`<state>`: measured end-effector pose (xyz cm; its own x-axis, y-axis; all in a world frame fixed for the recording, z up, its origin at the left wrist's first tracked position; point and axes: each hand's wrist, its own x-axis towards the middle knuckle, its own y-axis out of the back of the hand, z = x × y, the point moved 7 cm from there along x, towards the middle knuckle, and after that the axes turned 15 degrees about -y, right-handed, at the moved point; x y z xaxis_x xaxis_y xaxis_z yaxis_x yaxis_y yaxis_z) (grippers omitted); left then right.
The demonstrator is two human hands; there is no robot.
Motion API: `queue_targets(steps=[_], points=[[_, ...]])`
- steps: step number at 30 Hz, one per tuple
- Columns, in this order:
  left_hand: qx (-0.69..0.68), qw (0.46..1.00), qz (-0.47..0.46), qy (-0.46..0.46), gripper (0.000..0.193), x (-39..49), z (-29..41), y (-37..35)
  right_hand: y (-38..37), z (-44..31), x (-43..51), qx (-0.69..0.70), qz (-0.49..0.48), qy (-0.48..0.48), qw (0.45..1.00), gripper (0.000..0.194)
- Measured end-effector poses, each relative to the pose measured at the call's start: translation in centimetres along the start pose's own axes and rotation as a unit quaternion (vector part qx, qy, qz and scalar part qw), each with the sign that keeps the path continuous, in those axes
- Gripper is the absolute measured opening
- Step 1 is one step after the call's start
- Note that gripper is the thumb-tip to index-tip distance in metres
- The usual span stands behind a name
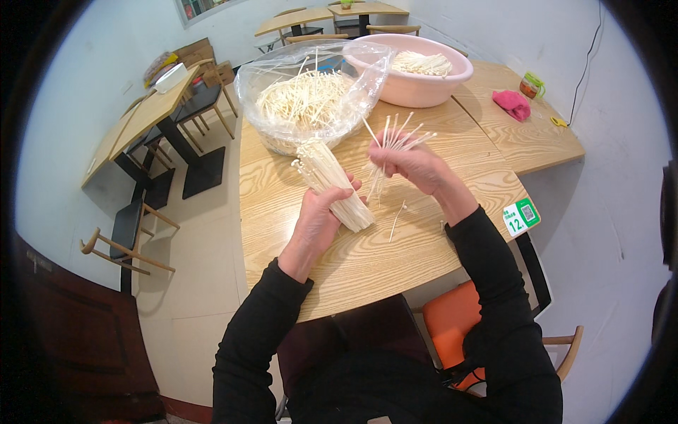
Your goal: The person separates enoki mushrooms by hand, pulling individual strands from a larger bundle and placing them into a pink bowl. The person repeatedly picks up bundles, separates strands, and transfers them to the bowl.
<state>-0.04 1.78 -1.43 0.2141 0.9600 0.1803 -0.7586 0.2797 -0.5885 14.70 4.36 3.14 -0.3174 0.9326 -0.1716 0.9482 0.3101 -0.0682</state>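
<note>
My left hand [323, 212] grips a thick bundle of enoki mushrooms [335, 183], caps pointing away from me. Just right of it, my right hand [405, 161] pinches a small, fanned-out bunch of loose enoki stems [394, 139]. One single enoki stem [396, 221] lies on the wooden table [339, 275] below the right hand. Beyond the left hand stands a clear plastic bag [249, 95], its mouth wide, filled with loose enoki [307, 98]. Behind and right of the bag, a pink plastic basin [418, 90] holds more enoki mushrooms [422, 63].
A pink cloth [511, 105], a jar with a green lid [531, 85] and yellow-handled scissors [558, 122] are on the adjoining table by the wall. A table-number card [522, 217] sits at the right edge. An orange bag [453, 323] rests beside me.
</note>
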Motion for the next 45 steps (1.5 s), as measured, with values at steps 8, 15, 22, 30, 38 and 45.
queue_targets(steps=[8, 15, 22, 30, 38, 45], points=[[-0.001, 0.999, -0.051, -0.001, 0.042, -0.1, 0.2, -1.1, -2.8, 1.3, 0.2, -0.081, -0.004, -0.011, 0.997, 0.015], [0.014, 0.999, -0.045, -0.012, 0.039, -0.1, 0.3, -1.0, -2.7, 1.5, 0.4, -0.086, -0.001, -0.031, 0.996, 0.013], [0.027, 0.998, -0.056, -0.007, 0.039, -0.2, 0.6, -1.4, -2.4, 1.9, 0.6, -0.055, -0.017, -0.022, 0.998, 0.009], [-0.002, 1.000, -0.020, 0.003, 0.037, -0.1, 0.2, -0.7, -2.4, 1.7, 0.5, -0.051, -0.038, -0.031, 0.998, 0.013], [-0.046, 0.998, 0.019, 0.034, 0.042, 0.1, -0.4, 0.9, -2.8, 2.6, 0.8, 0.140, -0.131, -0.074, 0.979, 0.010], [-0.038, 0.997, 0.051, 0.032, 0.038, 0.1, 0.2, 1.0, -0.7, 0.3, -0.1, 0.174, -0.133, -0.033, 0.975, 0.009]])
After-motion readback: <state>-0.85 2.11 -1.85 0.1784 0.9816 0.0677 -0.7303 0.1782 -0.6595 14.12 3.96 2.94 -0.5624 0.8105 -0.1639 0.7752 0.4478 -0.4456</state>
